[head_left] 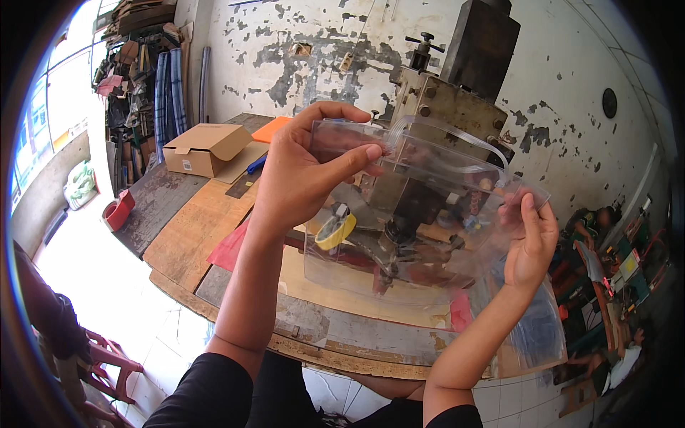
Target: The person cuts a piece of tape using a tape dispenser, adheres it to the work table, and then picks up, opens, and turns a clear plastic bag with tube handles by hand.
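Raised over the table, a clear plastic bag [428, 274] with a clear carrying strap [474, 137] hangs between both hands. My left hand [307, 167] pinches its upper left edge between thumb and fingers. At the upper right corner, my right hand [529, 239] grips the plastic, thumb toward me. Through the film I see a yellow tape roll [346, 232] and the lower part of a dark press machine [457, 107]. The bag looks flat, with nothing visibly inside it.
An opened cardboard box [191, 162], a blue-handled tool [257, 163] and a red tape roll [118, 211] sit at the table's left. Clear plastic sheets [535, 328] lie at its right end. A red plastic stool [107, 364] stands lower left. People work at the far right.
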The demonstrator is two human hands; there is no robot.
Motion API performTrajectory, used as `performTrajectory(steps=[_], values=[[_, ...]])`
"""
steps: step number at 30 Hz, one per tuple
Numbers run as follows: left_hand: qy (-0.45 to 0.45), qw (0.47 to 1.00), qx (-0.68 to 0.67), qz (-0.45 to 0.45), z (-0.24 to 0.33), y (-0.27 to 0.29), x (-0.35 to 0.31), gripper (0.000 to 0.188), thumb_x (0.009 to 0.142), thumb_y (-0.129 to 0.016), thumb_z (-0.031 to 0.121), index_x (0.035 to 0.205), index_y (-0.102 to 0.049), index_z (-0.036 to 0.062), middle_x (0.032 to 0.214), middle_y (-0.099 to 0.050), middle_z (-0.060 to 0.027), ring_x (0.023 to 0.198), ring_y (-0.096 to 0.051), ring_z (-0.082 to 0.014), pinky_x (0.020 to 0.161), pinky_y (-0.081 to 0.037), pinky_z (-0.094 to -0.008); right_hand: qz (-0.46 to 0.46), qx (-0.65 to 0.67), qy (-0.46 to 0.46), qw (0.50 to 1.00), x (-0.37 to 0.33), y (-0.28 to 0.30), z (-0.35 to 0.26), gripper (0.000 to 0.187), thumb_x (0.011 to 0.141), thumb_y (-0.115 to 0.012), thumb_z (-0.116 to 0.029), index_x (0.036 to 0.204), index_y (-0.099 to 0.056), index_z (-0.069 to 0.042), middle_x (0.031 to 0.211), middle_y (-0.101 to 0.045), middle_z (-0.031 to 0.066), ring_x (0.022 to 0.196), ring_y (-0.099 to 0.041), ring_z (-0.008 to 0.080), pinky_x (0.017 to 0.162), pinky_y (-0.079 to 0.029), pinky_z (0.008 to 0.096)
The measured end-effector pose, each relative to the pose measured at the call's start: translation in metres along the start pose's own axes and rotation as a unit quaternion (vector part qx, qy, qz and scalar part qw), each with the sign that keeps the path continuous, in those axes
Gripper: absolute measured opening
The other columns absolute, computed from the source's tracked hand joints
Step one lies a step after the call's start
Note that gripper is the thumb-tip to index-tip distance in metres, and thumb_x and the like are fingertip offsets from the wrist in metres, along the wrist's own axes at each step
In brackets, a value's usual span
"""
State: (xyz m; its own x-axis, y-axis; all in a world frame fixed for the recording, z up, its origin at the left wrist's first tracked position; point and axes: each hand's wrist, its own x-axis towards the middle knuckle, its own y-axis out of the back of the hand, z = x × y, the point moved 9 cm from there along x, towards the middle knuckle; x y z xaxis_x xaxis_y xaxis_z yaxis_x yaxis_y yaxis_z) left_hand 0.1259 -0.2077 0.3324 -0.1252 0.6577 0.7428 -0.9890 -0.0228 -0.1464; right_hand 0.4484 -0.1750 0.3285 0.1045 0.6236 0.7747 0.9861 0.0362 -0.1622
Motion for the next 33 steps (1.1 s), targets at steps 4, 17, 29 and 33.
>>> performTrajectory(steps=[4,17,29,33], values=[[-0.002,1.000,0.009,0.000,-0.0007,-0.0001,0.0003,0.040,0.086,-0.081,0.012,0.117,-0.059,0.0010,0.092,-0.077,-0.0127,0.079,-0.075,-0.0170,0.061,-0.055,-0.0214,0.004,0.000,-0.002,1.000,-0.0006,0.0000,-0.0006,0.022,0.097,-0.067,-0.020,0.103,-0.069,0.001,0.092,-0.071,0.0098,0.072,-0.062,0.0129,0.071,-0.050,0.0264],[-0.002,1.000,0.004,-0.001,-0.0015,0.0003,0.0006,0.039,0.086,-0.080,0.012,0.117,-0.059,0.0012,0.092,-0.077,-0.0128,0.079,-0.075,-0.0166,0.059,-0.054,-0.0214,0.002,-0.004,-0.001,1.000,-0.0005,-0.0004,-0.0016,0.023,0.097,-0.067,-0.021,0.102,-0.069,0.001,0.092,-0.071,0.0102,0.072,-0.060,0.0120,0.074,-0.052,0.0283],[0.003,1.000,0.004,-0.003,-0.0011,-0.0010,0.0005,0.040,0.086,-0.081,0.015,0.117,-0.059,0.0016,0.092,-0.077,-0.0123,0.079,-0.075,-0.0167,0.059,-0.054,-0.0213,-0.002,-0.003,0.004,1.000,0.0002,0.0013,-0.0009,0.023,0.097,-0.067,-0.021,0.103,-0.069,0.001,0.092,-0.071,0.0098,0.076,-0.063,0.0128,0.071,-0.051,0.0267],[0.000,1.000,0.004,-0.002,-0.0014,-0.0005,0.0007,0.040,0.086,-0.081,0.015,0.117,-0.059,0.0015,0.092,-0.077,-0.0120,0.079,-0.075,-0.0162,0.059,-0.053,-0.0207,-0.003,-0.004,0.002,1.000,0.0000,0.0003,-0.0009,0.023,0.097,-0.067,-0.021,0.103,-0.069,0.001,0.092,-0.071,0.0095,0.076,-0.064,0.0130,0.070,-0.050,0.0260]])
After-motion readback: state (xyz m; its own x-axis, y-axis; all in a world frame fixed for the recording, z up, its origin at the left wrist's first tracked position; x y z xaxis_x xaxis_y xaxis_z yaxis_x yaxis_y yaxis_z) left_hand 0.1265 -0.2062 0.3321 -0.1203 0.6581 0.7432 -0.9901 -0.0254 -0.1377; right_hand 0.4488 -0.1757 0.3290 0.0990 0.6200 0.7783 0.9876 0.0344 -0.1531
